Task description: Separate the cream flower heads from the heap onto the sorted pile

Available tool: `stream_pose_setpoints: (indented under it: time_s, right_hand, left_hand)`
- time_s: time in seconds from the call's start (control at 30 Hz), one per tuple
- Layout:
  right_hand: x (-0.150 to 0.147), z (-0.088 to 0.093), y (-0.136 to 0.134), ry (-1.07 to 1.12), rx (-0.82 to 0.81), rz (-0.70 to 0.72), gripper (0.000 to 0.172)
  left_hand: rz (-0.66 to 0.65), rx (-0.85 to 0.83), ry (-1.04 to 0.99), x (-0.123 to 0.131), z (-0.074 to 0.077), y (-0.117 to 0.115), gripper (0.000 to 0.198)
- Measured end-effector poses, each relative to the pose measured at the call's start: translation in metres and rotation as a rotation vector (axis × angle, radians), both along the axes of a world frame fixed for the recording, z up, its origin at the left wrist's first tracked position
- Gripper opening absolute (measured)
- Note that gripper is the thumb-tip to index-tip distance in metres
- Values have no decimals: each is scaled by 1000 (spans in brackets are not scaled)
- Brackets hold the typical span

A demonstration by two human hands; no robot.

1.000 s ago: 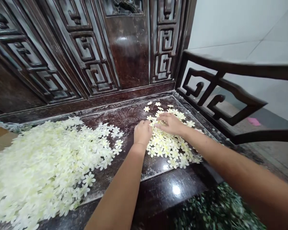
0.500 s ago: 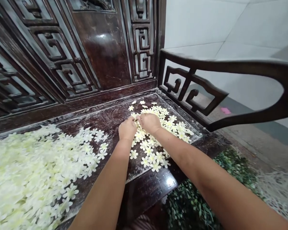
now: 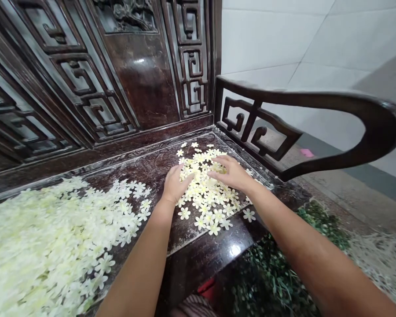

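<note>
A small heap of pale yellow-white fabric flowers (image 3: 207, 203) lies on the right end of a dark carved wooden bench seat (image 3: 152, 166). My left hand (image 3: 174, 184) rests on the heap's left edge with its fingers stretched forward over the flowers. My right hand (image 3: 230, 172) lies flat on the heap's far right side, fingers spread and pointing left. Neither hand visibly grips anything. A much larger pile of the same flowers (image 3: 49, 233) covers the seat's left half.
The bench's carved backrest (image 3: 125, 83) rises behind, and a curved armrest (image 3: 317, 110) closes the right side. Green foliage (image 3: 277, 281) and whitish strands (image 3: 379, 259) lie on the floor at the lower right. A pink scrap (image 3: 306, 152) lies beyond the armrest.
Both hands were closed together at the heap's far edge half a second ago; now they have parted and flattened over the flowers. The camera view has drifted slightly.
</note>
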State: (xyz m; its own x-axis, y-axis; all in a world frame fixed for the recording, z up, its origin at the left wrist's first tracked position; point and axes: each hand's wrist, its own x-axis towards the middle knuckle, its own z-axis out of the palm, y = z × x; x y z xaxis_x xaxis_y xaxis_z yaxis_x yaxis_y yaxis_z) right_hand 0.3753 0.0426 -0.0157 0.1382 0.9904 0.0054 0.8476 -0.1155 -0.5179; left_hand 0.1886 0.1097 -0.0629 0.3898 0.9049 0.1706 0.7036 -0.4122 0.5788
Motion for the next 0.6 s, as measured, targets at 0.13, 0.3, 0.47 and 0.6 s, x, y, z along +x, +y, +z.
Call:
stream_pose_setpoints:
  time_s: [0.13,0.3,0.47,0.6]
  right_hand:
    - [-2,-20,-8,-168,-61,-25,85]
    - [-30,-33,6,-358,52,-65,43]
    - [-31,-31,18,-387,60,-47,30]
    - [-25,-32,29,-330,44,-56,26]
  left_hand:
    - [-180,-18,135,12,0,-15,80]
    - [-58,81,71,33,-6,-16,42]
    - [72,80,164,41,-3,-12,30]
    - [75,35,285,46,6,-4,29]
